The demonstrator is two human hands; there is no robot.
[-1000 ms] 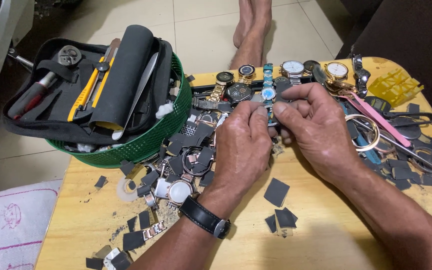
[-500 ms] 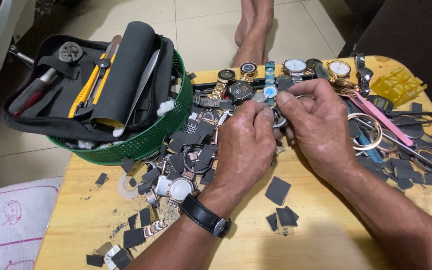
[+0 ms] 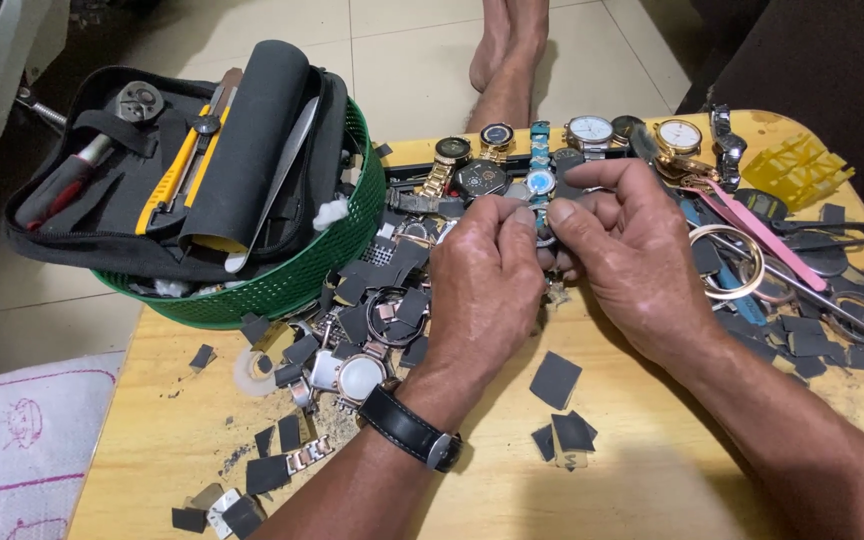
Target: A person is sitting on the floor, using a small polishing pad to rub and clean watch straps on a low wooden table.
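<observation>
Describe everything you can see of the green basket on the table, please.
The green basket is round, of plastic mesh as it looks, with a solid rim. It stands upright at the table's far left corner, apart from both hands. An open black tool pouch fills it and overhangs its left rim, hiding the inside. Dark square pieces and watch parts lie against its right side.

You get a bright, clear picture with soft, even light from above. The wooden table (image 3: 652, 470) looks warm and yellow. Small soft shadows sit under your left hand (image 3: 487, 290) and right hand (image 3: 627, 250). Little shiny spots glint on the watch faces (image 3: 589, 130). The top right corner is dark. Nothing looks blurry, and the edges bend only a little.
</observation>
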